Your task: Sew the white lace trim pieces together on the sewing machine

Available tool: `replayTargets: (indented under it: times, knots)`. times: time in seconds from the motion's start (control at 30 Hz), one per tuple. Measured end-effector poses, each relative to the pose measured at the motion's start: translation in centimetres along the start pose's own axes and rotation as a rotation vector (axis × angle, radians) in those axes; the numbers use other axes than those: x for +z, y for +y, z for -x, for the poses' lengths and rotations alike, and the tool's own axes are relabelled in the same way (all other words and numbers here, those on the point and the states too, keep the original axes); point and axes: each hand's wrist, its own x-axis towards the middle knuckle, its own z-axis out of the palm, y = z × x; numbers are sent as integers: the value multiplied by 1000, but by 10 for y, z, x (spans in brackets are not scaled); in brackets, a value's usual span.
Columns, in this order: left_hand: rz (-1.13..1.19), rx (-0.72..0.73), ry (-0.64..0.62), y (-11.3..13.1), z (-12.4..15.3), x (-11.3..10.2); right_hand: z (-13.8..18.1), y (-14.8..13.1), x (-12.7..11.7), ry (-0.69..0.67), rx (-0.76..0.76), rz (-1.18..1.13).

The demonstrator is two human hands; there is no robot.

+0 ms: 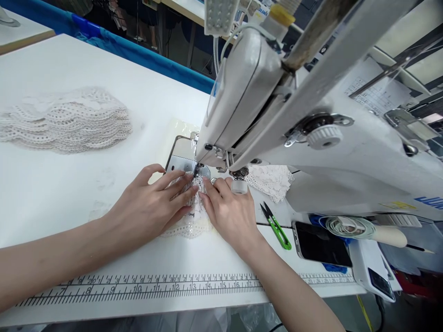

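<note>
A piece of cream lace lies under the sewing machine's needle area, spilling toward the front of the white table. My left hand rests on its left side, fingers spread and laid over the fabric close to the presser foot. On the other side, my right hand has its fingers bent, with thumb and forefinger closed at the lace's right edge. Both hands cover much of the piece, and the needle tip is hard to make out.
A stack of lace pieces lies at the left. More white lace sits behind the machine's needle end. Green thread snips, a black phone and a spool lie to the right. A printed ruler follows the front edge.
</note>
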Motion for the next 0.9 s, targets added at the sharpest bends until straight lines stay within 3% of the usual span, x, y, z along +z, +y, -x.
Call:
replayTargets:
  times: [0.73, 0.9]
  knots:
    - [-6, 7, 7, -6, -4, 5, -3, 3, 3, -62, 30, 30]
    - [-18, 20, 12, -9, -4, -3, -2, 9, -8, -61, 15, -26]
